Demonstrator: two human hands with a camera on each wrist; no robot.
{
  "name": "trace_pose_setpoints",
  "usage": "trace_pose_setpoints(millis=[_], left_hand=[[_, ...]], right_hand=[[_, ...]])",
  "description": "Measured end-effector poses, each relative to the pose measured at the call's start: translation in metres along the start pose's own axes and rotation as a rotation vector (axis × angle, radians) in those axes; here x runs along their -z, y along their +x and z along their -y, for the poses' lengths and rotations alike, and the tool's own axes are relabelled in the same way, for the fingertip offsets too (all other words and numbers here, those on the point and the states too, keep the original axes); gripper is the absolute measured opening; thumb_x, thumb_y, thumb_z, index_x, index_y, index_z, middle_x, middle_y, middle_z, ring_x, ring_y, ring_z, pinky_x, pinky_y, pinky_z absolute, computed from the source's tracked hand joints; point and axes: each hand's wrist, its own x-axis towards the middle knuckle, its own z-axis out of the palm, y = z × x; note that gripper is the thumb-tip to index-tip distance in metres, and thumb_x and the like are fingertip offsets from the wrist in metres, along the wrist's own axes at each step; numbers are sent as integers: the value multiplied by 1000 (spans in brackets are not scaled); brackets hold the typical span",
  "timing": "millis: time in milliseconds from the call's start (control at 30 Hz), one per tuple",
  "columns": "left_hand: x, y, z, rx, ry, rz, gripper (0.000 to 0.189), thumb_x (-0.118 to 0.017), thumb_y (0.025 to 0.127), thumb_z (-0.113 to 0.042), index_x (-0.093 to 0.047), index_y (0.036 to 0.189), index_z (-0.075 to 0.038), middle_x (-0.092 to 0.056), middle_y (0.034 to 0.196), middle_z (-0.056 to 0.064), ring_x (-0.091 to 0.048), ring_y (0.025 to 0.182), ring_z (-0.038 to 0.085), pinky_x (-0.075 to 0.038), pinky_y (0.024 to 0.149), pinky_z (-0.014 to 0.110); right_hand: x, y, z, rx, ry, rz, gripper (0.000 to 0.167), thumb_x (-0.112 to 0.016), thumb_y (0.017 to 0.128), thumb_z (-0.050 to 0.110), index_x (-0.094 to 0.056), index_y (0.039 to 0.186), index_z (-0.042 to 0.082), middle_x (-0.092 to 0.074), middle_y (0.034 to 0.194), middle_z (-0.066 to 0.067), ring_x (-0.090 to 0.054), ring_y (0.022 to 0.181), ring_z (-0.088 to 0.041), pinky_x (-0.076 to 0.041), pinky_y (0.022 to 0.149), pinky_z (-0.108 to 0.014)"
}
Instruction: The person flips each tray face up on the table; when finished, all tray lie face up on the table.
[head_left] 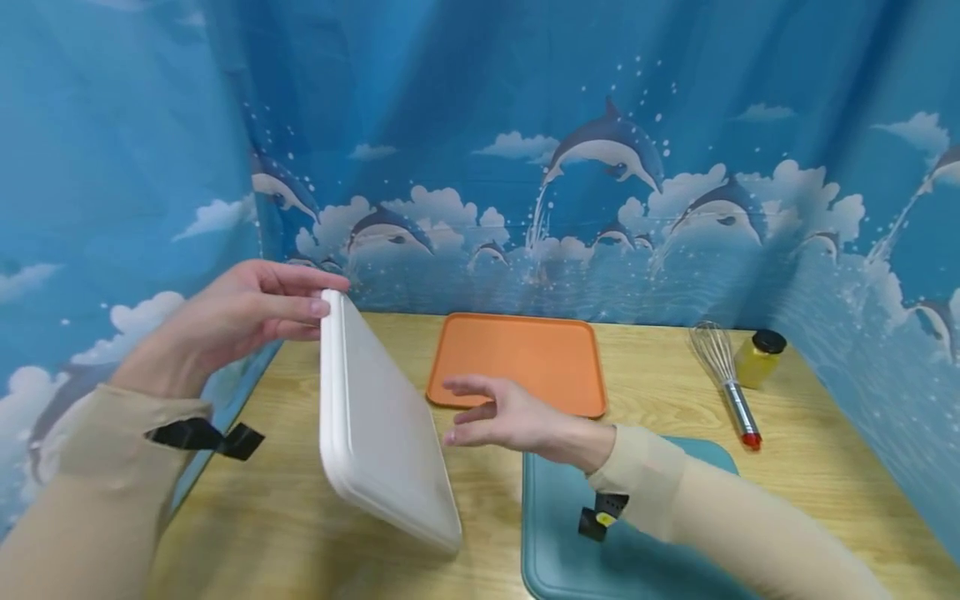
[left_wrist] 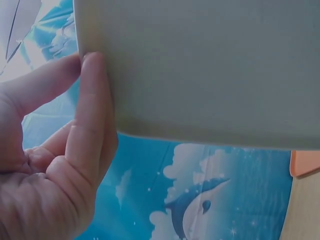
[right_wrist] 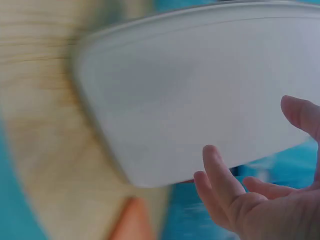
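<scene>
My left hand pinches a white tray at its upper edge, thumb on one side and fingers on the other. The tray is tipped up steeply on its side over the left part of the table. In the left wrist view the fingertips lie along the tray's rim near a rounded corner. My right hand is held out to the right of the tray with fingers spread and nothing in its grasp. Past that hand in the right wrist view, the tray's broad pale face shows.
An orange tray lies at the back middle of the wooden table. The teal tray is at front right, partly under my right forearm. A whisk and a yellow jar with a black lid are at back right. Dolphin-print curtains surround the table.
</scene>
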Motion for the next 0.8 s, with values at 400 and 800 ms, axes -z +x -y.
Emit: trace_pose_setpoints(millis=[400, 800], left_hand=[[-35, 24, -33, 52, 148, 0, 53, -76, 109, -26, -65, 156, -4, -83, 119, -9, -82, 108, 12, -69, 98, 28], [-66, 48, -50, 63, 183, -24, 45, -78, 108, -29, -72, 149, -10, -77, 142, 12, -83, 116, 20, -69, 102, 33]], right_hand=[[17, -33, 91, 219, -27, 40, 79, -70, 109, 19, -32, 178, 18, -32, 186, -7, -59, 156, -37, -61, 119, -49], [18, -43, 130, 186, -166, 62, 77, -70, 110, 21, -34, 178, 25, -43, 180, -9, -69, 146, -35, -71, 99, -52]])
